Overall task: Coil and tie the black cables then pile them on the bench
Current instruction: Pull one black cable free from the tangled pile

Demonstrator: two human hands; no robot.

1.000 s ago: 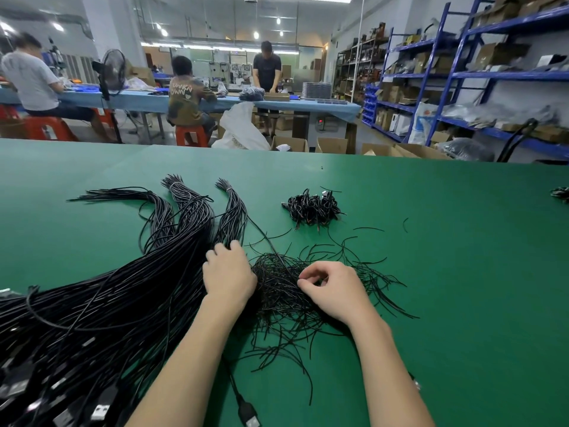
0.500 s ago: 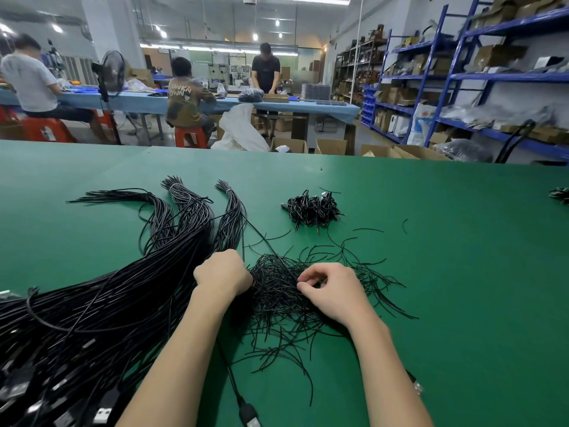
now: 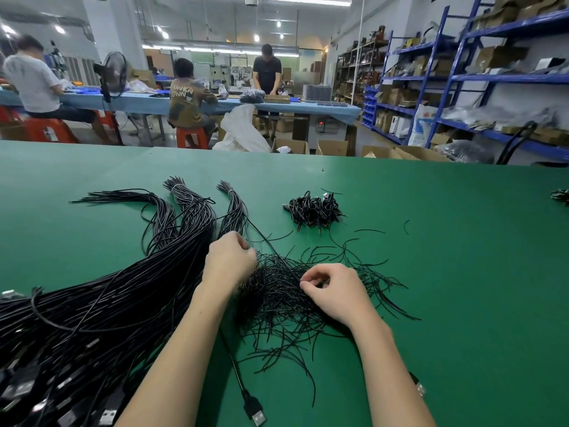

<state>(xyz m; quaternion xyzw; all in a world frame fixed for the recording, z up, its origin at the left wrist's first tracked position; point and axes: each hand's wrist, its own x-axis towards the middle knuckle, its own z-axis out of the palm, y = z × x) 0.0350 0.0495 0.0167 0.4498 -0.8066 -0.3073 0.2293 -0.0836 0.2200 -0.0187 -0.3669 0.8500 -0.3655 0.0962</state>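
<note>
On the green bench (image 3: 431, 272), the left hand (image 3: 229, 261) curls round one thin black cable (image 3: 268, 245). The right hand (image 3: 334, 292) pinches what looks like a wiry tie from the tangled ties (image 3: 277, 303).

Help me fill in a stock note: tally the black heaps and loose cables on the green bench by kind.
Long-cable mass: 1
Short-strand heap: 1
Coiled-cable pile: 1
Single USB cable lying apart near the front edge: 1
Dark clump at the right edge, cut off by the frame, kind unclear: 1
Total: 5
</note>
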